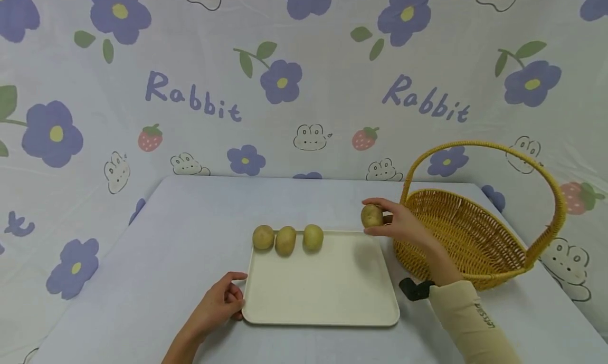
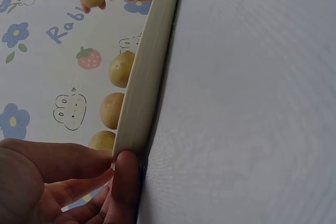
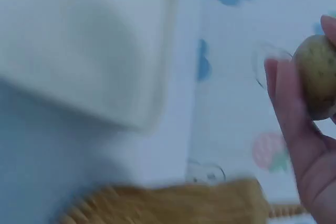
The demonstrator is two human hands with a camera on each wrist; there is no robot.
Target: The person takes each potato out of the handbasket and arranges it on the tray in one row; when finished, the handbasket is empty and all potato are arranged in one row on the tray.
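My right hand (image 1: 401,224) holds a potato (image 1: 371,216) between thumb and fingers, raised over the far right corner of a cream tray (image 1: 318,290). In the right wrist view the same potato (image 3: 317,77) sits in the curled fingers. Three more potatoes lie along the tray's far edge toward the left: a left one (image 1: 263,238), a middle one (image 1: 285,241) and a right one (image 1: 313,238). At the tray's left edge is my left hand (image 1: 219,303); its thumb and forefinger pinch the rim (image 2: 134,114) in the left wrist view.
A yellow wicker basket (image 1: 456,232) with a tall arched handle (image 1: 484,145) stands right of the tray, close beside my right forearm. The table (image 1: 190,216) has a white cloth. Behind it hangs a curtain (image 1: 313,105) printed with flowers and rabbits.
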